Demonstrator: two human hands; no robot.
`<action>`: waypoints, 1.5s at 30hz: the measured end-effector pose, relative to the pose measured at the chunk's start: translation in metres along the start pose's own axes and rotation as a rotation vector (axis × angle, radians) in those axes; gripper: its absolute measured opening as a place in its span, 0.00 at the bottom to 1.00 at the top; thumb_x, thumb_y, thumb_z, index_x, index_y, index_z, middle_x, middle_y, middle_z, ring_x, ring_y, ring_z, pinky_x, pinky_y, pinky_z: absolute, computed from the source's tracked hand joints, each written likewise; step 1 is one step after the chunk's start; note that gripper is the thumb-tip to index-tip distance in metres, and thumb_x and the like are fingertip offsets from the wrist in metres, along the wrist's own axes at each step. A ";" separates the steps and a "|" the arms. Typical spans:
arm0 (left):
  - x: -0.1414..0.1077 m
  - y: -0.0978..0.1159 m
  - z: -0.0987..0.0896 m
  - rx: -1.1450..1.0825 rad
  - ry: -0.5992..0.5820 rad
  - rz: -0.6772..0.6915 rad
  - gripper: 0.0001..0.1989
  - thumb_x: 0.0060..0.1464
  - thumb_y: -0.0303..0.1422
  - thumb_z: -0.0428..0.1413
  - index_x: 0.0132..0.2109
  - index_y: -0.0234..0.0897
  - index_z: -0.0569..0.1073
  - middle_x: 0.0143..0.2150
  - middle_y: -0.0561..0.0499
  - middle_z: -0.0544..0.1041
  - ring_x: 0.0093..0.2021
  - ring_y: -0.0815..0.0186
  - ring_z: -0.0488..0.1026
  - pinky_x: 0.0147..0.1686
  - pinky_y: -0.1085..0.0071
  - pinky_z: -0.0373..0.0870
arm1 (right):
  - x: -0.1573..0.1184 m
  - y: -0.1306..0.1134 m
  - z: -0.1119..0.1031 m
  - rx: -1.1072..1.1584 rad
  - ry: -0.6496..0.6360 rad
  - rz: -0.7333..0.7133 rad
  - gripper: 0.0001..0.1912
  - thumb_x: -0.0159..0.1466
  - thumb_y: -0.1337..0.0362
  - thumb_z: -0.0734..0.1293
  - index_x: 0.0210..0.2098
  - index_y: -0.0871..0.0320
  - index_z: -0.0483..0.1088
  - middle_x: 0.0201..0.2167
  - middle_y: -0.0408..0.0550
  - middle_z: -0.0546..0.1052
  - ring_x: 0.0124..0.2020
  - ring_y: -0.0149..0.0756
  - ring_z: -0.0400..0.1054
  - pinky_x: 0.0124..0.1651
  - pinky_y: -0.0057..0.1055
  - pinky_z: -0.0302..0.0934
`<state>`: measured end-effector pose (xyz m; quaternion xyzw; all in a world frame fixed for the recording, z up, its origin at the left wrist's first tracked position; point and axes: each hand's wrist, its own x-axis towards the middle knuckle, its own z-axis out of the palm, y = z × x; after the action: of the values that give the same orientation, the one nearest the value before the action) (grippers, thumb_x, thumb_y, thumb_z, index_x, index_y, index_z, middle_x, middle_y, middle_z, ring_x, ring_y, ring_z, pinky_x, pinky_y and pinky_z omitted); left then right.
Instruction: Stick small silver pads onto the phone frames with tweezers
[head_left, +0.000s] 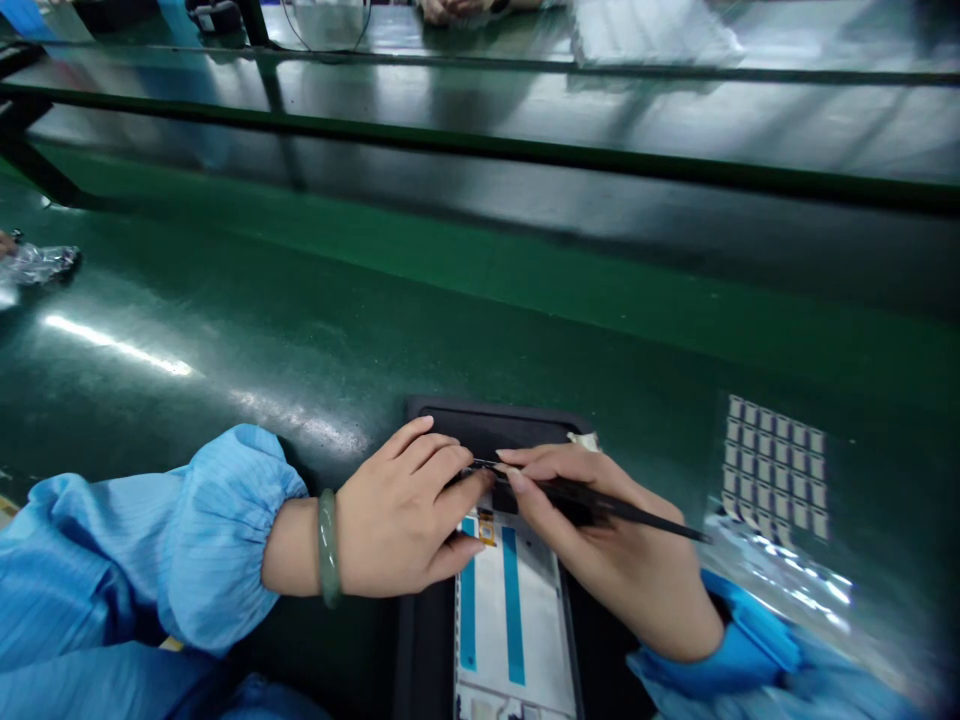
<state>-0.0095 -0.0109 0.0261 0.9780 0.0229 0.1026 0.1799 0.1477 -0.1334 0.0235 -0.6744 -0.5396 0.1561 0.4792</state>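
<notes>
A phone frame [491, 610] with a white inner face and two blue strips lies on a black tray [425, 620]. My left hand [409, 510], wearing a green bangle, grips its upper end, with the fingers bent over the top and the thumb by a small orange flex cable [487, 530]. Pinched between the thumb and fingers of my right hand [615, 540] are slim black tweezers [645, 515]. Their tip meets the left fingertips at the frame's upper end. The exact contact point is hidden by the fingers.
To the right lies a clear sheet with rows of small pale parts [776, 465], and crinkled clear film [795, 570] beneath it. A clear plastic bag [37, 263] sits at the far left. Beyond a raised shelf edge [480, 145], another person's hands [454, 10] show.
</notes>
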 end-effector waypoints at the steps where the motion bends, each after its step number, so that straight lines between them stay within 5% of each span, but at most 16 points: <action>1: 0.000 0.000 0.000 -0.001 -0.001 0.001 0.22 0.58 0.40 0.49 0.55 0.30 0.66 0.51 0.43 0.68 0.54 0.56 0.63 0.63 0.55 0.50 | 0.000 0.000 0.000 -0.002 0.003 0.000 0.07 0.62 0.70 0.66 0.37 0.53 0.65 0.38 0.42 0.75 0.41 0.30 0.70 0.44 0.25 0.63; 22: 0.000 0.001 0.000 0.010 0.013 0.012 0.22 0.59 0.41 0.49 0.54 0.30 0.67 0.50 0.43 0.68 0.54 0.56 0.63 0.62 0.54 0.52 | 0.010 -0.005 0.001 -0.168 -0.031 0.017 0.02 0.64 0.65 0.64 0.38 0.53 0.67 0.36 0.45 0.76 0.37 0.39 0.73 0.38 0.35 0.68; 30: -0.001 0.000 -0.001 0.013 0.001 -0.002 0.23 0.59 0.41 0.48 0.56 0.30 0.65 0.51 0.43 0.68 0.55 0.56 0.62 0.62 0.53 0.51 | 0.012 -0.001 -0.005 -0.003 0.101 0.145 0.04 0.62 0.63 0.67 0.36 0.53 0.67 0.34 0.44 0.75 0.35 0.37 0.73 0.33 0.28 0.69; 37: -0.002 0.001 0.000 0.005 0.002 0.009 0.24 0.59 0.42 0.48 0.56 0.30 0.65 0.50 0.43 0.68 0.55 0.56 0.62 0.62 0.54 0.52 | 0.012 -0.001 -0.008 -0.069 -0.060 0.112 0.04 0.63 0.62 0.65 0.37 0.54 0.68 0.35 0.46 0.75 0.35 0.38 0.73 0.34 0.31 0.69; 45: 0.000 0.000 0.000 -0.003 -0.005 0.012 0.25 0.59 0.43 0.48 0.56 0.30 0.65 0.50 0.42 0.68 0.55 0.56 0.62 0.63 0.53 0.50 | 0.014 0.000 -0.009 -0.118 -0.082 0.091 0.04 0.63 0.62 0.65 0.37 0.54 0.68 0.34 0.45 0.75 0.33 0.37 0.73 0.32 0.31 0.70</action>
<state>-0.0098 -0.0104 0.0260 0.9781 0.0165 0.1010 0.1810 0.1596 -0.1250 0.0320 -0.7183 -0.5359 0.1730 0.4086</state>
